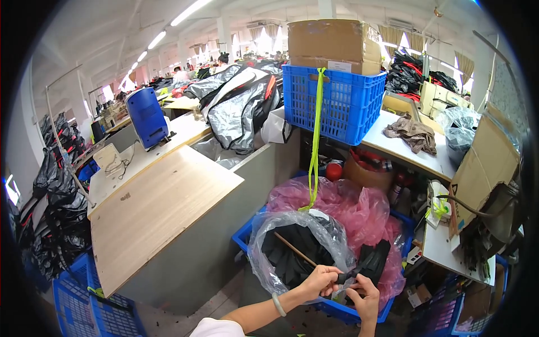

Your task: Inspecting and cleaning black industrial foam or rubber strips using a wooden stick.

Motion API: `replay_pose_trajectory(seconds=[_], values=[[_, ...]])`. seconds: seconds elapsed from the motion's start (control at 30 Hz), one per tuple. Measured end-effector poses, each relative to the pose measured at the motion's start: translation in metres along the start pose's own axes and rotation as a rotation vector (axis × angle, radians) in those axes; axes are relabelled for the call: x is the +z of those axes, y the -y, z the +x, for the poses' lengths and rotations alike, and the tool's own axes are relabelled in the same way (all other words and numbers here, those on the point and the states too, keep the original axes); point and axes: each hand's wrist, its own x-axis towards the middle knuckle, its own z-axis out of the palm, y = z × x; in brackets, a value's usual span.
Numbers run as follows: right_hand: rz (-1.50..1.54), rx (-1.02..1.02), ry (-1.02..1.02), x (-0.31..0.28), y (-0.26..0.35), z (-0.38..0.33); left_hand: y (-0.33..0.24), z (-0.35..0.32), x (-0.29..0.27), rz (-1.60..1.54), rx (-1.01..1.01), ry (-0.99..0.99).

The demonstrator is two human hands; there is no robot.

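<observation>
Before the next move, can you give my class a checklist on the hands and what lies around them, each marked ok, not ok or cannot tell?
1. Left hand has its grip on the black strip: ok, thumb and fingers close on it.
2. Right hand has a firm grip too: cannot tell, its fingers hide the contact.
3. Clear plastic bag is open: ok, black pieces show inside.
4. Bag opening is free of other things: not ok, a brown stick slants across it.
5. Lime-green strap is clear of both hands: ok, it hangs beyond them from the upper blue crate.
</observation>
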Motion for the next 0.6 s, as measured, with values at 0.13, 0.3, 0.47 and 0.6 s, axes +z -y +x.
replay_pose_trajectory(seconds=[0.13,0.3,0.47,0.6], values=[[-0.417,-0.239,-0.012,-0.009,-0.007,-0.001,0.002,-0.002,-0.006,-0.022,-0.195,0.018],[-0.142,-0.083,-0.09,0.004,-0.025,-0.009,-0.003,-0.005,-0.003,-0.166,-0.144,-0.089],[-0.031,0.057,-0.062,0.014,-0.026,-0.009,0.001,-0.004,-0.017,-0.148,-0.105,-0.031],[0.147,0.225,-0.171,0.041,-0.015,-0.011,0.005,-0.004,0.009,-0.209,0.151,-0.071]])
